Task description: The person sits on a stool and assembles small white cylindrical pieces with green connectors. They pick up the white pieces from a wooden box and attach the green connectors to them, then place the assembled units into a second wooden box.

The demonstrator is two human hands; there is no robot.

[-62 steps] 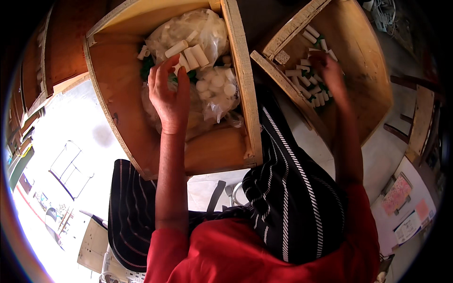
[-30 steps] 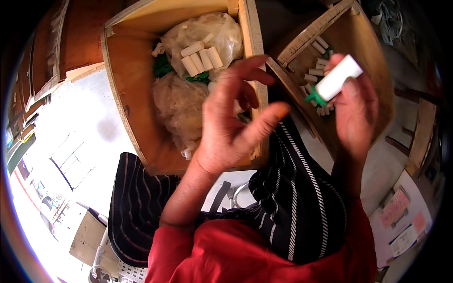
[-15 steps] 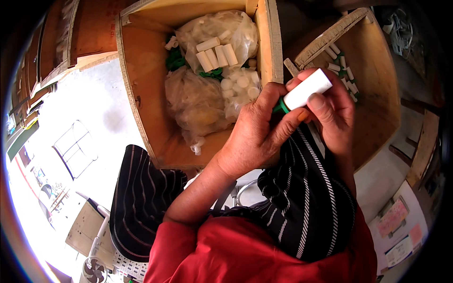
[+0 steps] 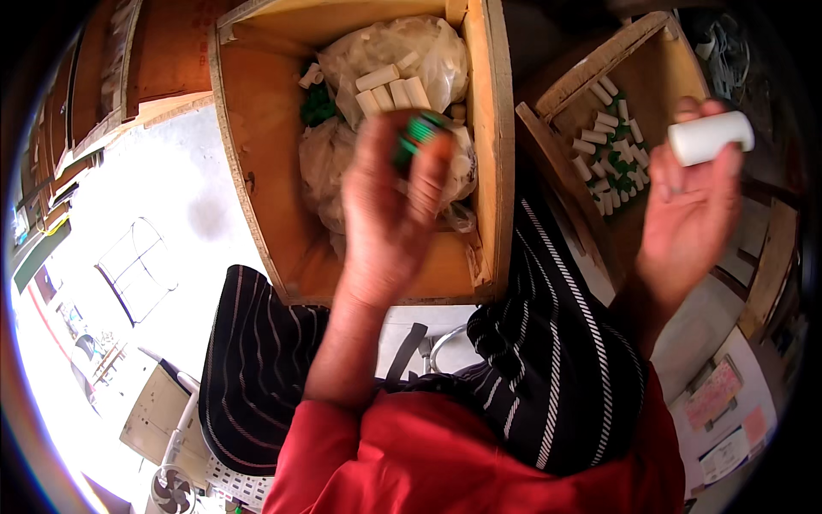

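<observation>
Two pieces are held: my right hand [image 4: 692,206] pinches one white cylinder [image 4: 711,139] near the smaller wooden box [image 4: 608,64]; my left hand [image 4: 381,214] grips one blurred green part [image 4: 425,128] over the larger wooden box [image 4: 257,111]. I'd judge the cylinder light, stiff, perhaps slick, best taken mid-barrel. I count about five pale tubes [image 4: 417,92] by the bag [image 4: 411,41]; the smaller box's white pieces [image 4: 592,137] defeat counting.

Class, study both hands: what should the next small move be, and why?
Probably lower the left hand and release its green piece by the green parts in the left-side wooden box: it is pinched above that box, where like-coloured parts lie, while the right hand holds the white tube apart.
</observation>
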